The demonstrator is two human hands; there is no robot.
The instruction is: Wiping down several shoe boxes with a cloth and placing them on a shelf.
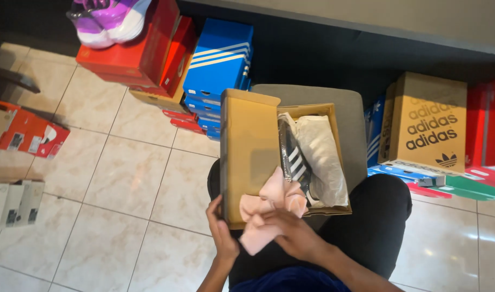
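An open brown cardboard shoe box (334, 111) rests on a grey stool, its lid (250, 157) swung open to the left. Inside lies a black shoe with white stripes (293, 157) beside crumpled white wrapping paper (326, 157). My left hand (221, 230) grips the near corner of the lid. My right hand (293, 233) holds a pale pink cloth (271, 208) at the box's near edge, next to the shoe's heel.
The grey stool (351, 127) stands on a beige tiled floor. Stacks of red and blue shoe boxes (220, 59) sit behind, one topped by a purple and white shoe (104, 19). Brown, blue, green and red boxes (428, 124) are piled right; small boxes (25, 135) lie left.
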